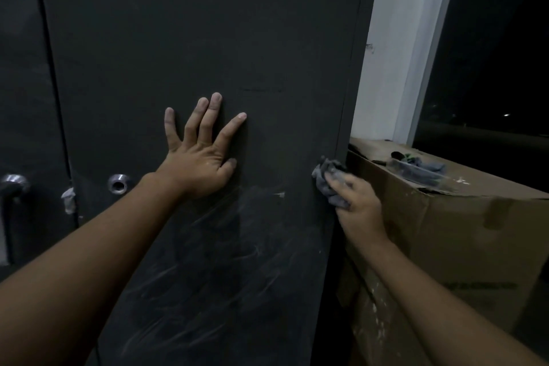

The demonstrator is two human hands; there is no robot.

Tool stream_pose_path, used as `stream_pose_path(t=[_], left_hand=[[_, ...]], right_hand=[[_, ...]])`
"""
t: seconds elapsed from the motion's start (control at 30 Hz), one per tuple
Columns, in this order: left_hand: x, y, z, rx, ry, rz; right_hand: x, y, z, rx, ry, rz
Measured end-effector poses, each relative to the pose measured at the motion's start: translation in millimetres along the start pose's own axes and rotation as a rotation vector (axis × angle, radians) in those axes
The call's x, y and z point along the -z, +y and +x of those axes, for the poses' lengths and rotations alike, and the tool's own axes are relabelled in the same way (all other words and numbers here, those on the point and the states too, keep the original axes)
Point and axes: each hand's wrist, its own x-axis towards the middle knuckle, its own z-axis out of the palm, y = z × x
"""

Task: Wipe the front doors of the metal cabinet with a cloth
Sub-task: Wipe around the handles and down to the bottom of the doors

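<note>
The dark metal cabinet's right door (208, 38) fills the middle of the head view, with pale dusty smears across its lower half. My left hand (199, 154) presses flat on the door, fingers spread and straight. At the door's right edge my right hand (355, 202) grips a crumpled grey cloth (329, 180) against the metal. The left door (23, 83) shows at the far left.
A round keyhole (118, 184) and a metal handle (12, 187) sit near the seam between the doors. A large cardboard box (460, 232) stands right beside the cabinet, with a rag and small items (416, 166) on top. Behind it are a white wall (398, 38) and a dark window (499, 53).
</note>
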Motion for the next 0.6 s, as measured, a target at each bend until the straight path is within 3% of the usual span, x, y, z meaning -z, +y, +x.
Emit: stream_pose_path(t=[0.07, 0.2, 0.27, 0.37, 0.43, 0.6], left_hand=[[-0.5, 0.1, -0.2, 0.001, 0.006, -0.004], [-0.5, -0.7, 0.3, -0.001, -0.006, -0.023], [0.3, -1.6, 0.5, -0.007, -0.027, -0.026], [0.9, -1.9, 1.1, -0.007, -0.053, -0.028], [1.7, -1.7, 0.9, -0.013, -0.055, -0.029], [2.5, -2.8, -0.8, -0.015, -0.033, -0.061]], right_hand=[[-3.6, 1.7, -19.9, 0.044, -0.129, 0.011], [6.0, -5.9, -22.2, 0.322, -0.319, -0.06], [13.2, -13.3, -0.8, 0.295, -0.206, 0.034], [14.5, -34.3, 40.8, -0.047, 0.091, 0.187], [4.1, -55.1, 58.8, -0.195, 0.183, 0.22], [-39.9, -90.7, 30.1, 0.097, 0.086, 0.124]])
